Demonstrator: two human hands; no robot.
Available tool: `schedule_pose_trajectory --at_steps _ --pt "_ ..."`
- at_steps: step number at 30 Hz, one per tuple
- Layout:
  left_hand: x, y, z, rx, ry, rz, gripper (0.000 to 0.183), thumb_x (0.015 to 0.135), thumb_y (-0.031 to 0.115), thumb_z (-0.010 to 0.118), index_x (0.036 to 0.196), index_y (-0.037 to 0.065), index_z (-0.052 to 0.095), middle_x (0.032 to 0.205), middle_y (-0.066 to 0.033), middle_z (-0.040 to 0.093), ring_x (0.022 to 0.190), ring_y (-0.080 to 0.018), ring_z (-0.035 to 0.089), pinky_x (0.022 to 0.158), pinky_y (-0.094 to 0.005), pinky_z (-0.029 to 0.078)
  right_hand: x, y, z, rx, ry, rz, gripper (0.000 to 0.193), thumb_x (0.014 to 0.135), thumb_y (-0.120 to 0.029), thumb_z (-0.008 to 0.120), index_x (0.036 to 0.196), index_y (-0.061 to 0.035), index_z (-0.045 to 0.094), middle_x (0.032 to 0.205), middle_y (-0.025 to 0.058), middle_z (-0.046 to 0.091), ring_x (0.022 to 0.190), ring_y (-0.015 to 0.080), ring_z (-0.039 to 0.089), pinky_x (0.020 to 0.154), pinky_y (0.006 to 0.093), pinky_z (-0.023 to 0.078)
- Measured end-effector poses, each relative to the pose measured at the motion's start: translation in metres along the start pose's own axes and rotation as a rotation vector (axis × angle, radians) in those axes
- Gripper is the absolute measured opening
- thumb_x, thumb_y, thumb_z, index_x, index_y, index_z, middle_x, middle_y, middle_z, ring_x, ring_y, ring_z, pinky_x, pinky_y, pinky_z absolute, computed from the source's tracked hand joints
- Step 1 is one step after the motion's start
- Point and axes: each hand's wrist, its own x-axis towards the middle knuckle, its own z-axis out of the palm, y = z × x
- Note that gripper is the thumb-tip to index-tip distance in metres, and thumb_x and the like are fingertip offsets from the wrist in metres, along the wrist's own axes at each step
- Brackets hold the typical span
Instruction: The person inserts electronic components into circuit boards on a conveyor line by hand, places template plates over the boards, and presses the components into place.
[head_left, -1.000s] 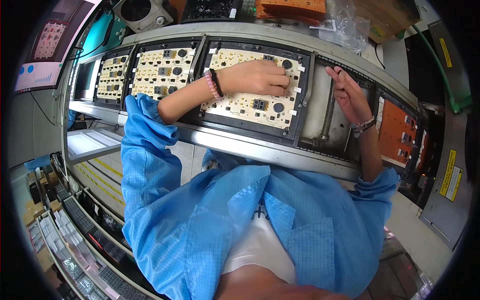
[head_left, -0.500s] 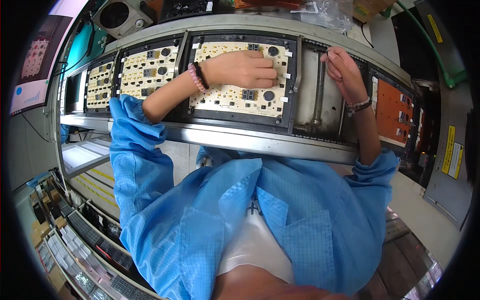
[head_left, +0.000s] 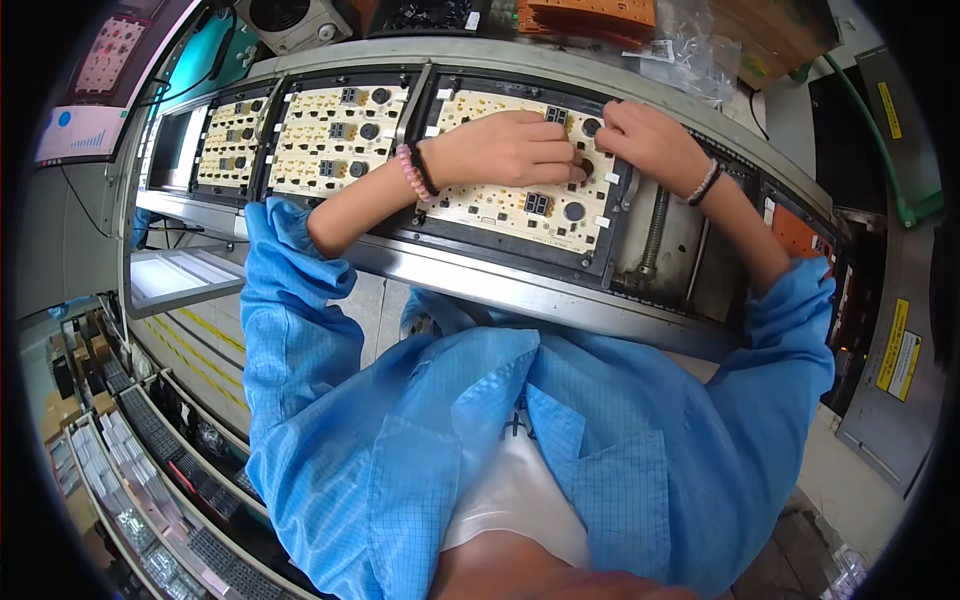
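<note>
The cream circuit board (head_left: 492, 207) lies in its black frame (head_left: 470, 243), behind the silver rail (head_left: 560, 294), and both my hands are over it. My left hand (head_left: 510, 150) reaches across from the board's left side, fingers bent down toward its right part; I can't make out whether they grip anything. My right hand (head_left: 645, 145) sits over the board's upper right corner, fingers curled in beside a black round component (head_left: 592, 127); whether they pinch something is hidden. Near the board's lower right corner, a two-digit display (head_left: 537, 204) and a black knob-like part (head_left: 575, 211) show uncovered. Left of the board stand two more framed boards (head_left: 310, 135); right of it, a coiled shaft (head_left: 655, 235), then an orange panel (head_left: 792, 236).
</note>
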Motion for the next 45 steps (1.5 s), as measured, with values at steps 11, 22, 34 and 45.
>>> schedule_pose_trajectory --at_steps 11,22,34,45 --pt "-0.041 0.015 -0.014 -0.008 -0.151 -0.237 0.041 0.088 0.024 0.068 0.127 0.014 0.065 0.124 -0.0007 0.063 0.109 -0.018 0.061 0.091 -0.0324 0.051 0.018 0.027 0.004 -0.046 -0.117 -0.254 0.011 0.083 -0.014 0.066 0.092 -0.0114 0.061 0.086 0.0051 0.051 0.08 0.0225 0.059 0.066 0.0342 0.049" --pt "-0.089 0.024 -0.015 0.217 -0.306 -0.918 0.073 0.098 0.052 0.055 0.153 0.006 0.041 0.159 -0.0101 0.041 0.146 -0.0282 0.039 0.118 -0.0505 0.029 -0.032 -0.019 -0.015 -0.038 -0.383 0.481 0.046 0.102 -0.045 0.052 0.144 -0.0271 0.056 0.073 0.0119 0.069 0.064 0.0326 0.067 0.059 0.042 0.053" --pt "-0.085 0.027 -0.014 0.192 -0.232 -0.97 0.08 0.097 0.058 0.053 0.139 -0.009 0.052 0.145 -0.0233 0.054 0.139 -0.034 0.047 0.111 -0.0499 0.036 -0.029 -0.029 -0.01 0.081 -0.258 0.622 0.046 0.101 -0.034 0.058 0.147 -0.0273 0.054 0.065 0.0119 0.063 0.055 0.029 0.063 0.052 0.0404 0.047" --pt "-0.091 0.073 -0.04 0.036 -0.214 -1.006 0.079 0.097 0.053 0.056 0.147 -0.006 0.043 0.153 -0.0212 0.045 0.147 -0.0334 0.036 0.115 -0.0539 0.03 -0.026 -0.088 -0.017 -0.102 -0.372 0.557 0.043 0.098 -0.03 0.063 0.14 -0.0211 0.061 0.07 0.0089 0.067 0.056 0.0273 0.064 0.052 0.0386 0.048"
